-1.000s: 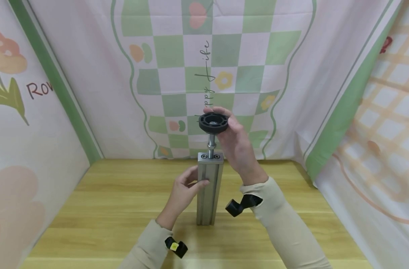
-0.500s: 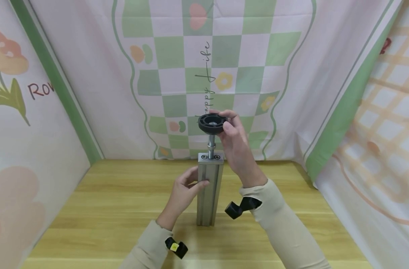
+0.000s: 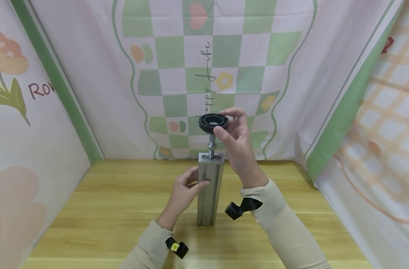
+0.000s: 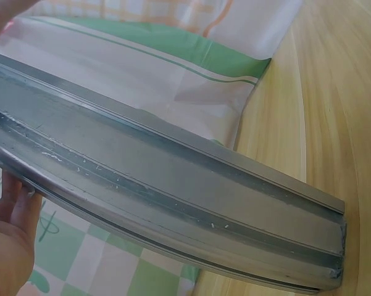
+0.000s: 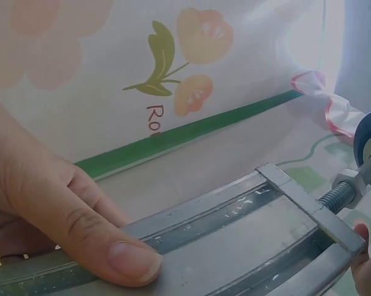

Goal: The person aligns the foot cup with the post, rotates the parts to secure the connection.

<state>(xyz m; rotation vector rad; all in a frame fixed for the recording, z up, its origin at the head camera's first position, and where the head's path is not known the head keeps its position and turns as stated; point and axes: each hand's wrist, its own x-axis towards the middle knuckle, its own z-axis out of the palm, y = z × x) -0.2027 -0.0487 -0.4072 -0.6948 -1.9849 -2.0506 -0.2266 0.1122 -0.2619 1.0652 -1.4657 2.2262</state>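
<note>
An aluminium profile (image 3: 207, 194) stands upright on the table. My left hand (image 3: 187, 185) grips it from the left, thumb (image 5: 126, 256) across the near face and fingers behind. Out of the profile's capped top rises a threaded stud (image 5: 338, 196) with a hex nut (image 5: 352, 183) on it. The stud carries a black round levelling foot (image 3: 212, 129), its hollow side up. My right hand (image 3: 239, 144) pinches the foot's rim, thumb at the near side and fingers at the far right. In the left wrist view, the grooved profile (image 4: 173, 172) runs down to the wood.
The wood-grain table (image 3: 123, 209) spreads around the profile's base. Printed fabric hangs at the back (image 3: 172, 52), left (image 3: 19, 138) and right (image 3: 386, 149). Each wrist wears a black camera mount (image 3: 242, 208) over a beige sleeve.
My right thumb has slid leftward along the foot's near rim while the fingers drew back to the right. The left hand and profile hold still.
</note>
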